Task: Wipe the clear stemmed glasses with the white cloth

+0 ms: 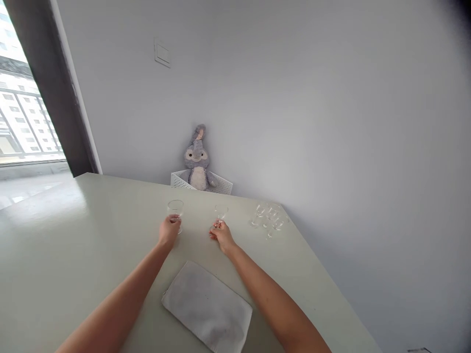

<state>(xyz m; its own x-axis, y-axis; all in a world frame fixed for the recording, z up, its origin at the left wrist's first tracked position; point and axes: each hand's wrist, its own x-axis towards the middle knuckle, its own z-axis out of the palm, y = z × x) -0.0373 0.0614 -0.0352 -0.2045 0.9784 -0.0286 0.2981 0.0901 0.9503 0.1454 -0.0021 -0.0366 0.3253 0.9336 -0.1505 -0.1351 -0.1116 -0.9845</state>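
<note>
Fingers of my left hand are wrapped round the lower part of a clear stemmed glass, which stands upright on the pale table. To its right, my right hand pinches a smaller clear stemmed glass low down, near its stem. Whether that smaller glass touches the table I cannot tell, since my fingers hide part of its base. Several more small stemmed glasses are grouped to the right of my right hand. A folded grey cloth lies nearer to me, between my forearms.
Behind the table's far edge, a grey plush rabbit sits in a white perforated basket by the wall corner. A light switch is on the wall. At the left is a window with a dark frame.
</note>
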